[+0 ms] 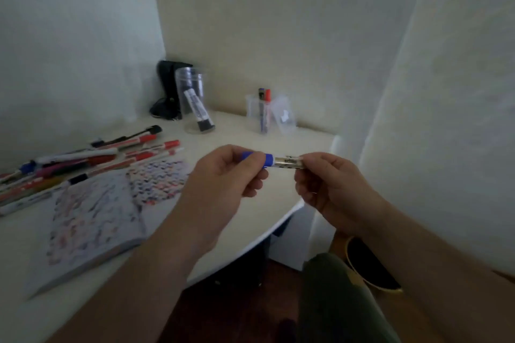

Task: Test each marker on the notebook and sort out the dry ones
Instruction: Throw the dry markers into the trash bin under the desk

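1. At the bottom of the frame, two bare forearms reach up from the lower edge. A knee in dark green cloth shows at the lower right, above a dark floor.
2. In the centre, the left hand [228, 172] and the right hand [331, 186] hold one marker [278, 160] level between them, in the air above the front edge of the pale table [223, 220].
3. The left hand's fingers [250, 160] are curled round the marker's blue cap end.
4. The right hand's fingers [312, 161] pinch the far end of the white, printed barrel.
5. To the left lies an open notebook [92, 217], its pages covered in coloured scribbles.
6. Beyond it, at the left edge, a loose pile of markers [83, 160] with red, black, blue and pink parts rests on the table.
7. Further back, a tall clear cup [195, 97] holds one black-tipped marker, leaning.
8. To its right, a lower clear cup [267, 114] holds two upright markers, one with a red cap.
9. A black object [167, 89] stands in the corner by the pale walls; it is too blurred to identify.
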